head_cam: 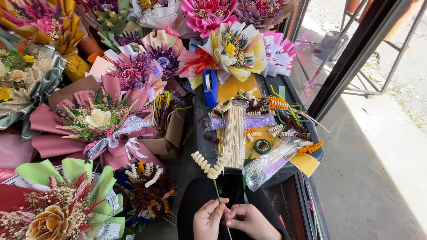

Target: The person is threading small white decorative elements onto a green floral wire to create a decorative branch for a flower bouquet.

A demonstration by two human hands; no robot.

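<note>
My left hand (208, 218) and my right hand (251, 221) meet at the bottom of the view, over my black-clad lap. Both pinch a thin green stem (216, 189) that rises to a curved string of cream beads (209, 163). A ring shows on my left hand. In front of me a dark tray (199, 138) holds a clear bag of wooden sticks (234, 131), a roll of green tape (262, 146), orange, cream and brown beaded stems (278, 116) and a clear bag of thin sticks (269, 163).
Wrapped bouquets in pink, yellow, green and grey paper (100, 118) fill the left and top. A blue tape dispenser (210, 86) stands behind the tray. A bunch of beaded stems (147, 191) sits left of my lap. A dark metal door frame (351, 58) and pavement (382, 169) lie right.
</note>
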